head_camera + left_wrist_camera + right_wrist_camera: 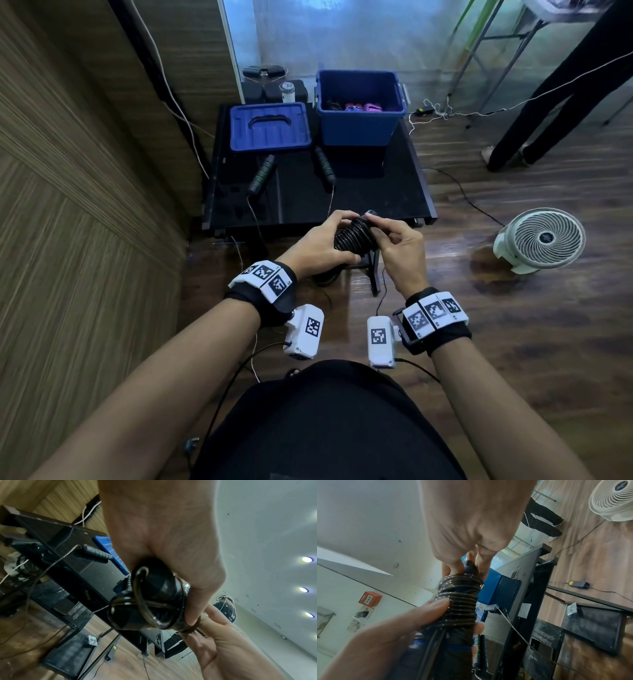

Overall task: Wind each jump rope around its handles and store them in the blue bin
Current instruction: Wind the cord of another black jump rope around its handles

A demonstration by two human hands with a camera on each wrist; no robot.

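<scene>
Item: jump-rope storage, winding step, listed left to right. Blue lid (270, 127): flat on the black bench (376, 192), far left, beside the blue bin (359, 111). Second jump rope (262, 174): unwound, two black handles with green bands lying apart on the bench in front of the lid and bin, its thin cord trailing off the near edge toward the floor. Left hand (317, 245): grip clamped around the wound jump rope (352, 236), fingers and thumb curled about both handles held side by side, above the floor just short of the bench. Right hand (399, 248): grip pinched on the far end of the same bundle, where the last turn of cord meets the handle tips; whether the cord end is tucked in cannot be told. Blue bin: open, standing at the back right of the bench, with wound ropes in pink and purple already at the bottom. Step in hand, as judged: finishing the coil. Next move calls for securing the last turn so it does not spring loose, then carrying the bundle forward and lowering it into the bin; the green-banded rope remains to be wound
</scene>
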